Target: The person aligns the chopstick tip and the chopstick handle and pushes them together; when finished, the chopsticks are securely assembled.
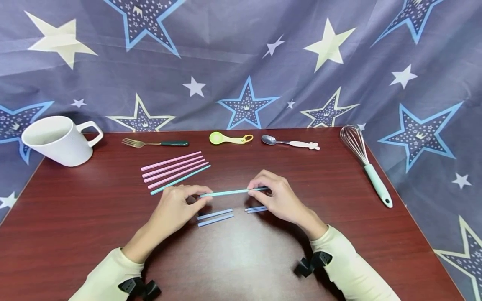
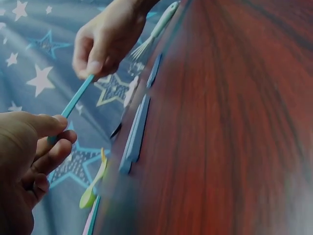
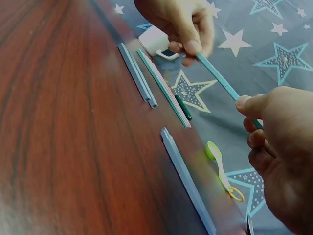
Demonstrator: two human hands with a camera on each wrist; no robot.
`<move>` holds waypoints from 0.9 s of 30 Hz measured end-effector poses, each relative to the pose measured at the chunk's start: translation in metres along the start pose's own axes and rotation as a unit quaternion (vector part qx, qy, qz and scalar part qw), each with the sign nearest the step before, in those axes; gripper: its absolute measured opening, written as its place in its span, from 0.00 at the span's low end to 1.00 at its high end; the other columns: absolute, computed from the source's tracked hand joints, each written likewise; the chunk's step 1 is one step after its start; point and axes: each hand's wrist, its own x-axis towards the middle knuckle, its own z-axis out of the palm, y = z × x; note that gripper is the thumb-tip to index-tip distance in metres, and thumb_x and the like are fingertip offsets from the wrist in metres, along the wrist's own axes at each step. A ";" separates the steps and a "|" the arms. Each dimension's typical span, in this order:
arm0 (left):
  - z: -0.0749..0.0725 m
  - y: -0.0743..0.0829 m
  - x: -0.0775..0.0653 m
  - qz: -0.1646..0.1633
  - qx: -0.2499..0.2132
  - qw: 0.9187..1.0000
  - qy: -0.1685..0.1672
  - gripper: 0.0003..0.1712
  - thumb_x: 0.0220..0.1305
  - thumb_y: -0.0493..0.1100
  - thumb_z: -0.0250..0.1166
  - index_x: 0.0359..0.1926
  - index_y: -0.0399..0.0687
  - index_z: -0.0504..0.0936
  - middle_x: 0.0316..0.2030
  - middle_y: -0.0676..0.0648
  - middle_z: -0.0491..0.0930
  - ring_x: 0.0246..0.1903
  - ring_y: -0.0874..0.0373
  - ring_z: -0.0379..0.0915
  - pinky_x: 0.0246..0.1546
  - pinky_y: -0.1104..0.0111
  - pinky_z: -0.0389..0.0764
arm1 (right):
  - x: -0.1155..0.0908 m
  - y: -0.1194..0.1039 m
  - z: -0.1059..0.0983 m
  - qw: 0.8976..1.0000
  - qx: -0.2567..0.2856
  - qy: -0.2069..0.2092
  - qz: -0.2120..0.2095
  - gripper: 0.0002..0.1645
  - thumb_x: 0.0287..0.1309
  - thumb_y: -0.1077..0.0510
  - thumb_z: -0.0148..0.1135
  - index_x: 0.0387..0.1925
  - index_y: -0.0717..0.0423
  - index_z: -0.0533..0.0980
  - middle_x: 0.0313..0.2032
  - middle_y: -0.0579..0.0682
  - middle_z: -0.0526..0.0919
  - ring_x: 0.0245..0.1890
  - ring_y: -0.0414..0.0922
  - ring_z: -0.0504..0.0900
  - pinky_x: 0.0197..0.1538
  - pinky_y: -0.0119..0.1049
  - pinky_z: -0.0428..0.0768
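Both hands hold one slim turquoise chopstick (image 1: 229,192) a little above the table. My left hand (image 1: 175,211) pinches its left end between thumb and fingers. Toward the other end, my right hand (image 1: 281,196) pinches it, with a short length showing past the fingers. A fine joint line crosses the chopstick (image 3: 226,87) in the right wrist view. Below it lie two short blue chopstick pieces (image 1: 215,214) side by side. Two more blue pieces (image 1: 256,208) lie partly hidden under the right hand. Another turquoise chopstick (image 1: 180,179) rests on the table beyond the left hand.
Several pink chopsticks (image 1: 173,161) lie beside the resting turquoise one. Along the back stand or lie a white mug (image 1: 64,142), a fork (image 1: 158,143), a green measuring spoon (image 1: 227,139) and a white-handled spoon (image 1: 290,142). A whisk (image 1: 367,165) lies at the right edge.
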 end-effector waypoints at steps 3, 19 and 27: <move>-0.009 -0.006 -0.005 -0.022 0.003 1.000 -0.005 0.07 0.60 0.42 0.77 0.37 0.60 0.90 0.22 0.63 0.83 0.18 0.75 0.64 0.21 0.80 0.64 | 0.001 0.002 0.002 1.000 0.001 -0.003 0.006 0.05 0.60 0.65 0.73 0.37 0.52 0.85 0.35 0.44 0.84 0.37 0.38 0.82 0.43 0.34 0.81; -0.032 -0.047 -0.031 -0.056 0.073 0.991 0.095 0.07 0.51 0.38 0.81 0.32 0.53 0.93 0.31 0.55 0.90 0.26 0.73 0.76 0.29 0.80 0.70 | -0.019 0.019 -0.002 0.999 -0.027 -0.001 0.039 0.08 0.58 0.65 0.73 0.40 0.56 0.85 0.31 0.42 0.81 0.30 0.34 0.76 0.31 0.32 0.76; -0.037 -0.061 -0.034 -0.099 0.121 0.982 0.104 0.05 0.52 0.40 0.80 0.31 0.51 0.92 0.26 0.53 0.88 0.20 0.72 0.66 0.24 0.77 0.66 | -0.031 0.025 0.000 0.995 -0.045 -0.078 0.036 0.08 0.58 0.61 0.74 0.40 0.52 0.86 0.33 0.43 0.83 0.36 0.39 0.79 0.40 0.32 0.79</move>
